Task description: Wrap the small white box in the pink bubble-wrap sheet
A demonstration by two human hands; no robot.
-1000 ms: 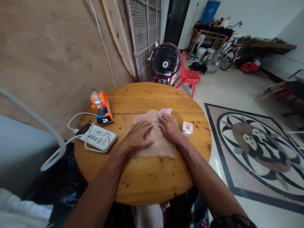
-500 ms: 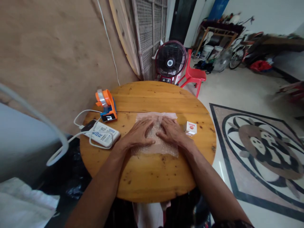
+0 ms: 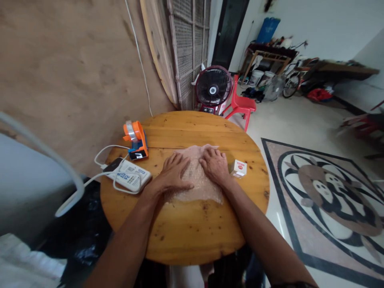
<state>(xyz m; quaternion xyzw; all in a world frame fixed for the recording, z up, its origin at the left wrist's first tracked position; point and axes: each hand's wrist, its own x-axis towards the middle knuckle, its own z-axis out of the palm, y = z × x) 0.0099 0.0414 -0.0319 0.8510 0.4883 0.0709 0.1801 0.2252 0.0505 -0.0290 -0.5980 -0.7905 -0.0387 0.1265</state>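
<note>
A sheet of bubble wrap (image 3: 194,176) lies on the round wooden table (image 3: 195,236), its far edge wrinkled. My left hand (image 3: 174,174) rests on the left side of the sheet, fingers spread and thumb pointing inward. On the far right part lies my right hand (image 3: 213,164), palm down, its fingers slightly bent but apart. Just right of that hand stands a small white box (image 3: 239,169) with a red mark. Whatever is beneath my palms is hidden.
At the table's left are an orange-and-blue tape dispenser (image 3: 136,140) and a white power bank (image 3: 130,176) with looping cables. Beyond the table stand a fan (image 3: 213,90) and a red plastic chair (image 3: 243,105). A wall borders the left side.
My right hand has gone from flat to slightly bent fingers, and the hands are a little farther apart. The sheet's far edge is more wrinkled. The view has tilted up slightly.
</note>
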